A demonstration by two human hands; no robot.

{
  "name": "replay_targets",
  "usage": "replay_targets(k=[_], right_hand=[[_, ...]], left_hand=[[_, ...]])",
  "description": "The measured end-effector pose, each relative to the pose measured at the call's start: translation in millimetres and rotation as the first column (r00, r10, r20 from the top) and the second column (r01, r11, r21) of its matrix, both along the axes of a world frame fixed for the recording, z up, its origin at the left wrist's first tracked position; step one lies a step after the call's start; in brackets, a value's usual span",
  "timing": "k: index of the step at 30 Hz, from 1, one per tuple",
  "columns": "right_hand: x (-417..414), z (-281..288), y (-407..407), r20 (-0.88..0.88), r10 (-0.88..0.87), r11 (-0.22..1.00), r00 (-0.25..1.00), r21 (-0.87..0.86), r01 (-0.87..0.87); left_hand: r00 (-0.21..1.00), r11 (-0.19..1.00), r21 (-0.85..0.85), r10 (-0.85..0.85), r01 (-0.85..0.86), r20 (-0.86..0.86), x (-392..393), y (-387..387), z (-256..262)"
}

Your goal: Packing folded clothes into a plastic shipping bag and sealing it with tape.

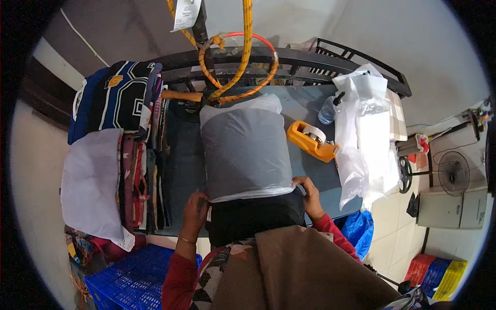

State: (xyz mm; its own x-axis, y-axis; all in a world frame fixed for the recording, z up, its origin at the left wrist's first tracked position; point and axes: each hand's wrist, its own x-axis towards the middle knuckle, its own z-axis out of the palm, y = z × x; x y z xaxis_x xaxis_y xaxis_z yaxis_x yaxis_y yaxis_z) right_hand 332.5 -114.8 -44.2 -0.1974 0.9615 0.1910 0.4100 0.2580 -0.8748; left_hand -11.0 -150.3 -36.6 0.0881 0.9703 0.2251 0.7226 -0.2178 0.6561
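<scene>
A stack of folded dark cloth (254, 215) lies before me, its far part inside a translucent white plastic bag (246, 155). My left hand (195, 211) pinches the near left corner of the bag's mouth. At the right corner of that mouth, my right hand (309, 195) grips the plastic edge between thumb and fingers. The black cloth sticks out of the bag towards my body. To the right of the bag, an orange tape dispenser (310, 141) with a roll of tape rests on the dark table (182, 155).
Piles of folded clothes (135, 178) line the left side. White plastic bags (372, 143) and a small clear bottle (327, 111) are at the right. A looped yellow rope (248, 50) hangs over the back rail. A blue plastic crate (131, 277) stands at lower left, a fan (453, 173) far right.
</scene>
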Motion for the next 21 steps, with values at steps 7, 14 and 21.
replay_targets(k=[7, 14, 21], right_hand=[[-14, -38, 13, -0.004, -0.289, 0.949, 0.957, -0.13, 0.286], [-8, -68, 30, 0.205, -0.196, 0.94, 0.959, -0.24, 0.243], [2, -64, 62, 0.367, 0.122, 0.858, 0.922, -0.507, 0.088]], left_hand=[[0.877, 0.896, -0.154, 0.44, -0.416, 0.192, 18, 2, -35], [0.904, 0.879, -0.292, 0.419, -0.378, 0.091, 6, 21, -64], [0.966, 0.613, -0.761, 0.249, -0.212, -0.069, -2, 45, -63]])
